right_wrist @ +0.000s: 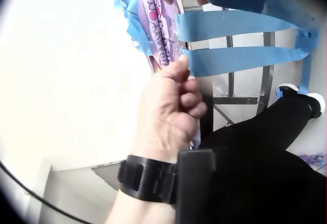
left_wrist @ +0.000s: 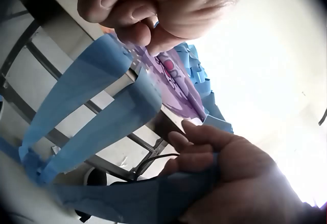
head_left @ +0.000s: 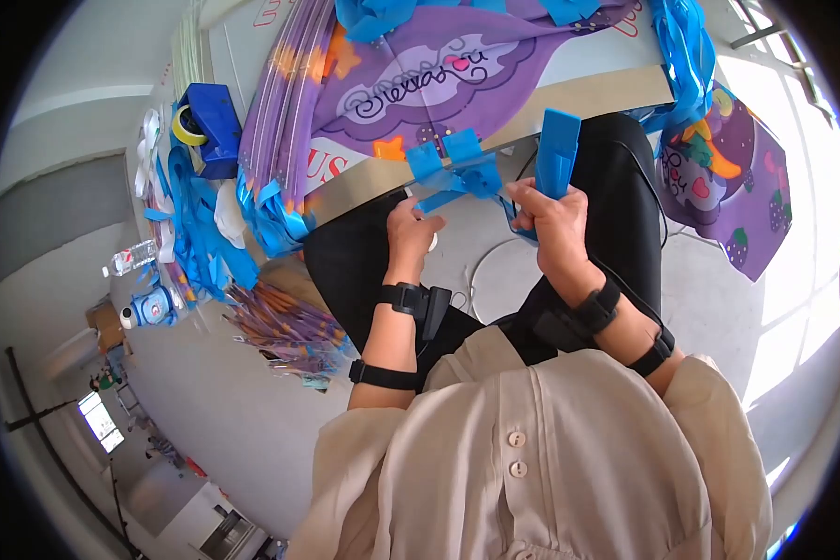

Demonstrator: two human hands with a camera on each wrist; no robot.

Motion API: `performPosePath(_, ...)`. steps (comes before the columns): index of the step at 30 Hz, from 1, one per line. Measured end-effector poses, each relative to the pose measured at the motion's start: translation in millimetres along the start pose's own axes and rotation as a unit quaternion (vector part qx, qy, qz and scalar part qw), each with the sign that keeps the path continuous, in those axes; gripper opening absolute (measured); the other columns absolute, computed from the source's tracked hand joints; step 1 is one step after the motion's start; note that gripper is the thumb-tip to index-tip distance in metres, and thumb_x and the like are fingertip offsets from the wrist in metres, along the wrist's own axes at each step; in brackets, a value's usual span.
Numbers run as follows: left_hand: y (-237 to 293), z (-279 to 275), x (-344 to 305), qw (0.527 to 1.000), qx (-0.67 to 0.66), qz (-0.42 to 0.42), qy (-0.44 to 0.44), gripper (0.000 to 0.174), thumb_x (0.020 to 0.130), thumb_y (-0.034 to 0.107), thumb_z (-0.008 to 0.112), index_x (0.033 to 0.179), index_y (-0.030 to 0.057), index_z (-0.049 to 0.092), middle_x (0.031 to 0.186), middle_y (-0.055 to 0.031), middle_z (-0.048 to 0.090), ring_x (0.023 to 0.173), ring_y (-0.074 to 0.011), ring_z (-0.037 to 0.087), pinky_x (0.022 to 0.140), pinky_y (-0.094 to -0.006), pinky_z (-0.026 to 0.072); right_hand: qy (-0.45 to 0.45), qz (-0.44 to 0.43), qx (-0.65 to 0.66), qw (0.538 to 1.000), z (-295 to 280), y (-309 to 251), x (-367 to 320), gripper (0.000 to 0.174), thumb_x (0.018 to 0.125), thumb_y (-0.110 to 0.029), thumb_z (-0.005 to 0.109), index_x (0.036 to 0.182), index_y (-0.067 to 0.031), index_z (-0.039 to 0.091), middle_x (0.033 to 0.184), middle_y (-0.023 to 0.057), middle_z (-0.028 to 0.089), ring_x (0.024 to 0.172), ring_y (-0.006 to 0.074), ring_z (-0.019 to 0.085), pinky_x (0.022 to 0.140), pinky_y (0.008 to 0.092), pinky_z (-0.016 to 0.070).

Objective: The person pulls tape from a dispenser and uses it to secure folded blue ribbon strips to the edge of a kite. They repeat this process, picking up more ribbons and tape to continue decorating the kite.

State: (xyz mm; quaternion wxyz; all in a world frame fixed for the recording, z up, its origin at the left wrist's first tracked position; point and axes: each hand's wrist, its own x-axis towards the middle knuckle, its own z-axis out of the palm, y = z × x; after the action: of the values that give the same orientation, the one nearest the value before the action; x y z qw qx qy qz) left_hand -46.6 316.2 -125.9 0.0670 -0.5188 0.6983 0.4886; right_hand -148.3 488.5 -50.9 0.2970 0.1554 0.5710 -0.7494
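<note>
My right hand grips a folded bundle of blue ribbon that stands up past the fingers; the left wrist view shows a band of ribbon running from this hand to a knot. Two ribbon loops spread from that knot. To their side, my left hand has loosely curled fingers, with nothing visible in them; in the right wrist view its fingertips are close to the edge of a loop. Whether they touch is unclear.
A purple printed cloth and striped purple bundles lie on the table. A blue tape dispenser stands at the left among blue ribbons. Another purple cloth hangs at the right; more bundles are lower left.
</note>
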Motion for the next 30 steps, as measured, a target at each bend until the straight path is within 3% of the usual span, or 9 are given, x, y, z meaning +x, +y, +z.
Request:
performPosePath(7,8.5,33.8,23.2,0.947,-0.163,0.159,-0.225,0.071,0.060,0.002,0.076,0.125,0.0042,0.048,0.121,-0.0093,0.052,0.114,-0.0219,0.047,0.092,-0.0308,0.0398,-0.029,-0.043,0.011,0.999,-14.4,-21.2,-21.8,0.013,0.073,-0.008,0.071,0.076,0.0018,0.062,0.059,0.0016,0.055,0.046,0.0077,0.046,0.049,0.0239,0.0426)
performPosePath(11,13.3,53.9,12.9,0.915,-0.075,0.166,-0.359,0.065,0.059,0.001,0.077,0.119,0.0059,0.053,0.111,-0.0083,0.057,0.113,-0.0206,0.049,0.093,-0.0327,0.0391,-0.024,-0.052,0.038,0.998,-28.7,-41.5,-24.4,0.016,0.073,-0.009,0.071,0.081,0.0016,0.062,0.060,0.0012,0.054,0.048,0.0085,0.045,0.054,0.0253,0.0438)
performPosePath(13,6.6,52.5,-9.1,0.864,-0.110,0.037,-0.490,0.047,0.059,0.001,0.076,0.103,0.0053,0.062,0.096,-0.0060,0.062,0.110,-0.0206,0.052,0.097,-0.0353,0.0364,-0.024,-0.054,0.046,0.997,-38.6,-53.3,-25.6,0.016,0.074,-0.010,0.071,0.081,0.0012,0.062,0.058,-0.0007,0.049,0.048,0.0085,0.043,0.056,0.0273,0.0439)
performPosePath(16,20.3,15.3,-37.1,0.852,-0.068,0.168,-0.491,0.025,0.058,-0.002,0.074,0.080,0.0027,0.064,0.081,-0.0025,0.064,0.101,-0.0213,0.058,0.094,-0.0382,0.0384,-0.052,-0.036,0.061,0.996,-55.5,-70.5,-22.8,0.016,0.075,-0.010,0.070,0.083,-0.0001,0.060,0.055,-0.0027,0.042,0.047,0.0078,0.042,0.056,0.0274,0.0436)
performPosePath(22,82.7,-104.4,-135.8,0.894,-0.071,0.089,-0.434,0.015,0.058,0.003,0.072,0.070,-0.0005,0.065,0.097,-0.0154,0.066,0.076,-0.0133,0.059,0.072,-0.0269,0.0451,-0.079,-0.013,0.107,0.991,-65.8,-82.2,-13.7,0.014,0.076,-0.010,0.069,0.082,-0.0010,0.059,0.056,-0.0031,0.041,0.047,0.0079,0.041,0.056,0.0286,0.0437)
performPosePath(23,84.0,-116.5,-149.7,0.904,-0.061,0.020,-0.424,0.016,0.052,0.010,0.076,0.063,0.0051,0.066,0.102,-0.0151,0.066,0.091,-0.0190,0.059,0.101,-0.0343,0.0292,-0.079,-0.006,0.115,0.990,-64.9,-81.4,-13.3,0.014,0.076,-0.009,0.069,0.081,-0.0010,0.059,0.056,-0.0030,0.041,0.046,0.0078,0.041,0.055,0.0285,0.0437)
performPosePath(24,80.1,-125.0,-160.6,0.903,-0.051,-0.004,-0.427,0.017,0.052,0.010,0.076,0.065,0.0050,0.066,0.099,-0.0138,0.067,0.085,-0.0188,0.060,0.102,-0.0343,0.0276,-0.080,-0.007,0.121,0.989,-64.3,-79.3,-13.7,0.014,0.076,-0.009,0.069,0.081,-0.0010,0.059,0.056,-0.0030,0.041,0.046,0.0078,0.041,0.055,0.0285,0.0437)
performPosePath(27,47.1,-148.4,-185.3,0.894,0.028,-0.027,-0.446,0.017,0.057,0.002,0.073,0.072,0.0025,0.065,0.080,-0.0087,0.067,0.074,-0.0161,0.063,0.073,-0.0286,0.0483,-0.094,0.004,0.122,0.988,-62.9,-75.8,-15.1,0.014,0.076,-0.009,0.068,0.080,-0.0010,0.058,0.056,-0.0030,0.041,0.046,0.0076,0.041,0.055,0.0282,0.0439)
performPosePath(30,55.9,-196.5,-191.8,0.921,0.179,-0.066,-0.341,0.015,0.060,0.005,0.070,0.071,0.0021,0.061,0.073,-0.0076,0.063,0.066,-0.0178,0.060,0.066,-0.0303,0.0463,-0.099,0.016,0.115,0.988,-61.5,-76.1,-15.6,0.014,0.076,-0.010,0.068,0.079,-0.0015,0.058,0.057,-0.0029,0.042,0.046,0.0076,0.041,0.055,0.0272,0.0437)
